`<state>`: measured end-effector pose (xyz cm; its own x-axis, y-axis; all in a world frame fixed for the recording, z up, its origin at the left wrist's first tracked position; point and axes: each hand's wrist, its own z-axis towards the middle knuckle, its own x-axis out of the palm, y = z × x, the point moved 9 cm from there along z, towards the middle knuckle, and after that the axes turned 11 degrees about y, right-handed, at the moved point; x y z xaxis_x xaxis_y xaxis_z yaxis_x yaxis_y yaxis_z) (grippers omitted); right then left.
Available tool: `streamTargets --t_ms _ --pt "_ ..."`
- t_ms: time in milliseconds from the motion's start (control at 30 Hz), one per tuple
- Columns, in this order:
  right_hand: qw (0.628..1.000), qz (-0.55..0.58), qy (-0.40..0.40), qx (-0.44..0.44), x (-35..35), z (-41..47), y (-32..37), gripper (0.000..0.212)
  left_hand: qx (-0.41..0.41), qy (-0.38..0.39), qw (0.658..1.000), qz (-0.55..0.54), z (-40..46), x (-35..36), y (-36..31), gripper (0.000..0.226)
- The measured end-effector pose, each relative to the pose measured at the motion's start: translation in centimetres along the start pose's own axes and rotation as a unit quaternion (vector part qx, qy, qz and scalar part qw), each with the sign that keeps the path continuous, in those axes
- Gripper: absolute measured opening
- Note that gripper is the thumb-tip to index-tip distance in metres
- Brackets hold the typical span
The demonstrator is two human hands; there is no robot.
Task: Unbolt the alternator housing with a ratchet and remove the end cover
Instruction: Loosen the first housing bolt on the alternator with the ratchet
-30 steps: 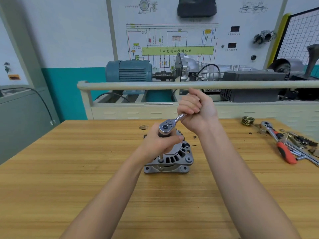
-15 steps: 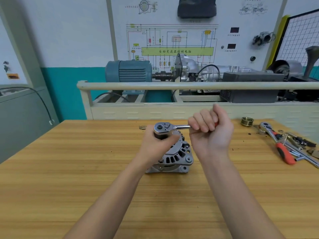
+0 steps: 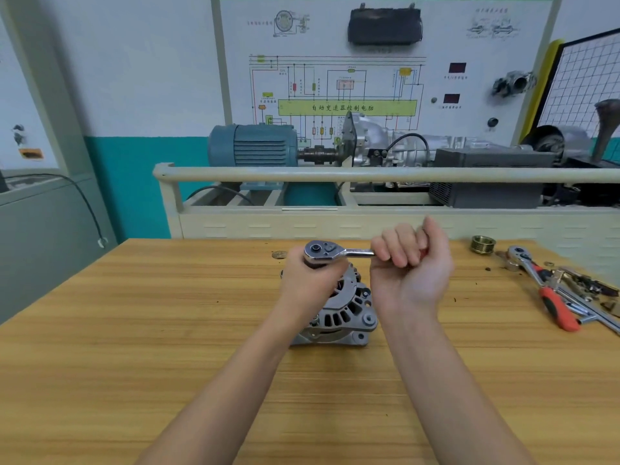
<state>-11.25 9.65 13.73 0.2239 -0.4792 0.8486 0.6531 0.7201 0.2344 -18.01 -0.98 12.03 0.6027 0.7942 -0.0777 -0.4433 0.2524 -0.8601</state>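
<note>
1. A cast-aluminium alternator with slotted vents (image 3: 339, 317) sits on the pale wooden worktop (image 3: 134, 330), roughly midway between its left and right edges and closer to the far edge than the near one.
2. A chrome ratchet with a round head (image 3: 323, 251) is above the alternator, handle running level toward the right. What sits under the head is hidden by the hand.
3. The left hand (image 3: 310, 283) is wrapped around the ratchet just beneath the head, resting over the top of the alternator; fingers curled, grasping it.
4. The right hand (image 3: 411, 263) is clenched around the ratchet handle, palm toward the camera, knuckles up. A bit of red grip shows between the fingers.
5. Near the far right corner of the worktop: a small ribbed brass-coloured pulley (image 3: 482, 244).
6. Just right of the pulley, along the right edge: a second ratchet with a red-and-black handle (image 3: 543, 286), lying on a cluster of loose metal tools and parts (image 3: 587, 290), too small to identify individually.
7. A small round disc (image 3: 278, 254) lies near the far edge, left of the ratchet head.
</note>
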Motion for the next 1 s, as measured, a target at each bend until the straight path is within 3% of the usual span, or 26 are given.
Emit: streamTargets --t_ms 100,200,300,433,533,600,667,767,867,1000 --pt "0.996 -0.044 0.036 -0.074 0.5 -2.8 1.2 0.041 0.007 -0.071 0.997 0.007 -0.2 -0.5 0.2 0.056" --pt "0.995 -0.041 0.062 -0.062 0.7 -2.6 1.2 0.040 0.015 -0.073 0.997 0.015 -0.4 -0.5 0.2 0.056" --pt "0.997 -0.006 0.069 0.038 0.3 0.2 0.3 0.049 0.011 0.013 0.999 0.041 -0.4 0.0 0.0 0.044" --pt "0.968 0.078 0.111 0.211 1.0 3.2 -2.7 0.047 -0.013 0.212 0.974 0.078 -0.3 2.1 -0.6 0.035" --pt "0.953 0.110 0.098 0.264 1.1 4.2 -3.9 0.047 -0.032 0.245 0.968 0.045 0.1 2.7 -0.7 0.037" --pt "0.960 0.116 0.069 0.245 0.8 4.2 -3.9 0.049 -0.036 0.223 0.974 0.031 0.3 2.6 -0.3 0.040" --pt "0.979 0.106 0.032 0.172 0.1 3.6 -2.8 0.051 -0.028 0.163 0.986 0.026 0.4 1.9 0.1 0.039" --pt "0.999 0.031 0.017 0.029 -0.1 0.8 -0.4 0.050 -0.002 0.011 1.000 0.010 0.0 0.2 0.3 0.033" --pt "0.996 -0.037 0.055 -0.062 0.8 -2.5 0.6 0.042 0.018 -0.116 0.993 -0.004 -0.8 -1.0 0.4 0.048" --pt "0.990 -0.058 0.091 -0.087 1.7 -2.9 0.9 0.040 0.025 -0.120 0.992 0.013 -0.9 -1.0 0.2 0.060"
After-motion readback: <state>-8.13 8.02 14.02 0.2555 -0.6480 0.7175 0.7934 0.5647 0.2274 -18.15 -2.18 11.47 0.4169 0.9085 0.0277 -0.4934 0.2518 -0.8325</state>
